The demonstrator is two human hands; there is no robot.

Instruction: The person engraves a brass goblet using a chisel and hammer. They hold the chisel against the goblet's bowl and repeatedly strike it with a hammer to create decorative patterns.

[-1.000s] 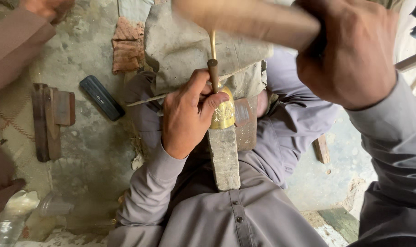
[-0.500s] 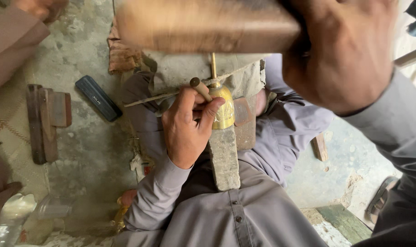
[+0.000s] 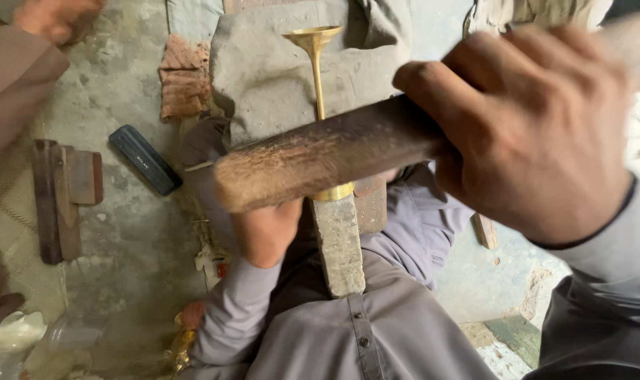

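Soft, even daylight, no hard shadows. My right hand (image 3: 538, 134) was motion-blurred at the knuckles and close to the lens; the slim brass funnel-topped stem (image 3: 316, 63) showed mild glare; frame corners were soft.

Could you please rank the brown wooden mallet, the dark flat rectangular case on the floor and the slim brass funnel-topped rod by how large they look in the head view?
1. Brown wooden mallet, though nearness to the camera enlarges it.
2. Slim brass funnel-topped rod, partly hidden, and dark flat rectangular case: too alike to rank.
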